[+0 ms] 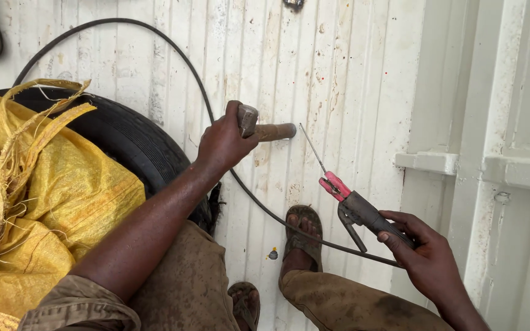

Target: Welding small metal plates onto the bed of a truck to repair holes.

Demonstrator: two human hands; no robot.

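The left hand (223,144) grips a hammer (259,127); the right hand (427,254) grips a welding holder (363,211). Keep its rod (312,149) steady and low.

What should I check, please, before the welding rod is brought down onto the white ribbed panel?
1. Right hand grip on electrode holder: ok, closed around the handle.
2. Welding rod clamped in holder's red jaws: ok.
3. Rod tip apart from white ribbed panel: cannot tell.
4. Left hand grip on hammer: ok.
5. Black cable clear of feet: not ok, it runs at the sandalled foot.
6. Eye protection: cannot tell.
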